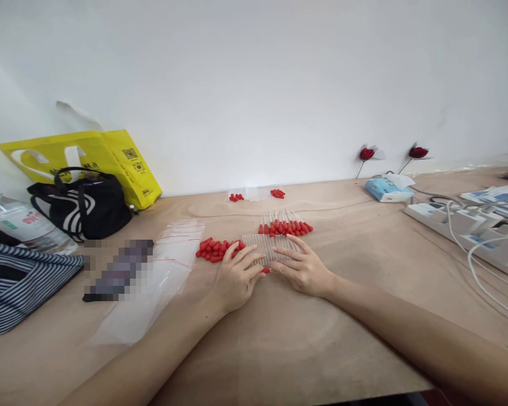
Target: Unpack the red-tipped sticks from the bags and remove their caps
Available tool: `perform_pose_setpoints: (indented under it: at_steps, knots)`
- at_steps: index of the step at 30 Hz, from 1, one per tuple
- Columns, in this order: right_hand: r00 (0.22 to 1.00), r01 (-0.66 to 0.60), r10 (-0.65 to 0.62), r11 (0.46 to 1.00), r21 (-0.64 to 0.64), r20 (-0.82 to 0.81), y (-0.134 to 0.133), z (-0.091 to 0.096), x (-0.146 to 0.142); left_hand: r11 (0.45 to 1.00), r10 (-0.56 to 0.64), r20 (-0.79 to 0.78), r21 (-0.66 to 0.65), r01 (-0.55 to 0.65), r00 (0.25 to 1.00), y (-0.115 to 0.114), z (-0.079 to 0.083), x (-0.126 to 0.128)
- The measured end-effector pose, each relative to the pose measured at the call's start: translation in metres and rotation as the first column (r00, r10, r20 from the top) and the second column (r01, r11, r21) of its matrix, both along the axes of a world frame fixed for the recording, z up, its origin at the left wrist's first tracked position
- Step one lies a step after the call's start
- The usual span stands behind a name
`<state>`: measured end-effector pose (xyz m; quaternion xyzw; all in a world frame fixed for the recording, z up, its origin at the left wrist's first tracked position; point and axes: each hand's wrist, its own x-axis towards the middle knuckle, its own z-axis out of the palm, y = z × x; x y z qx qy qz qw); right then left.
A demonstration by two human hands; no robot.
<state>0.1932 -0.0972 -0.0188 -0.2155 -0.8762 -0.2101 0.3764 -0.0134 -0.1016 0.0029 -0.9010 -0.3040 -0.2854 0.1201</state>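
Observation:
Both hands lie close together over a row of thin clear tubes (254, 241) on the wooden table. My left hand (233, 282) has its thumb and index fingertip closed at a small red rubber bulb (265, 270), with its other fingers stretched over the tubes. Opposite, the fingers of my right hand (305, 270) reach across the tubes' right end. Its index fingertip curls in beside the same bulb, and whatever it pinches is hidden. Left of the tubes is a pile of red bulbs (211, 248). Behind them lie droppers (285, 225), red bulbs on clear tubes.
Clear plastic bags (152, 287) lie at left, beside a striped pouch (21, 282), a black bag (84, 206) and a yellow bag (139, 169). A bag with red bulbs (256, 193) lies by the wall. At right are tissues (388, 189) and a corded power strip (499, 256).

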Motion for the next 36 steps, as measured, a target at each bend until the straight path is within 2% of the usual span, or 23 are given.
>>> perform_pose_setpoints:
  at_steps: [9, 21, 25, 28, 30, 32, 34, 36]
  knots:
    - [1.000, -0.011, 0.011, 1.000, -0.015, -0.006, -0.001, 0.002, 0.000, 1.000, 0.005, -0.015, 0.019, -0.005, 1.000, -0.003, 0.002, 0.000]
    - [1.000, 0.030, -0.030, 1.000, -0.010, -0.009, 0.000, 0.002, 0.003, 0.996, 0.024, 0.049, 0.082, -0.028, 0.998, -0.007, 0.002, 0.005]
    - [0.999, 0.038, -0.039, 0.999, -0.025, -0.023, 0.000, 0.005, 0.012, 0.996, 0.040, 0.054, 0.075, -0.044, 0.998, -0.005, 0.000, -0.001]
    - [0.977, 0.156, -0.169, 0.982, -0.104, -0.128, 0.006, 0.007, 0.031, 0.990, 0.126, 0.209, 0.029, -0.135, 0.970, 0.004, 0.004, -0.015]
    - [0.939, 0.265, -0.303, 0.938, -0.223, -0.161, 0.011, 0.007, 0.043, 0.977, 0.211, 0.339, -0.041, -0.209, 0.917, 0.013, 0.011, -0.026]
    - [0.907, 0.333, -0.397, 0.880, -0.339, -0.139, 0.016, 0.005, 0.049, 0.951, 0.310, 0.392, -0.139, -0.277, 0.866, 0.026, 0.020, -0.037]
    - [0.890, 0.372, -0.446, 0.830, -0.416, -0.094, 0.020, 0.001, 0.049, 0.896, 0.429, 0.336, -0.273, -0.350, 0.838, 0.041, 0.029, -0.046]
    - [0.882, 0.393, -0.468, 0.801, -0.452, -0.061, 0.022, -0.004, 0.046, 0.792, 0.554, 0.185, -0.416, -0.447, 0.811, 0.058, 0.035, -0.053]
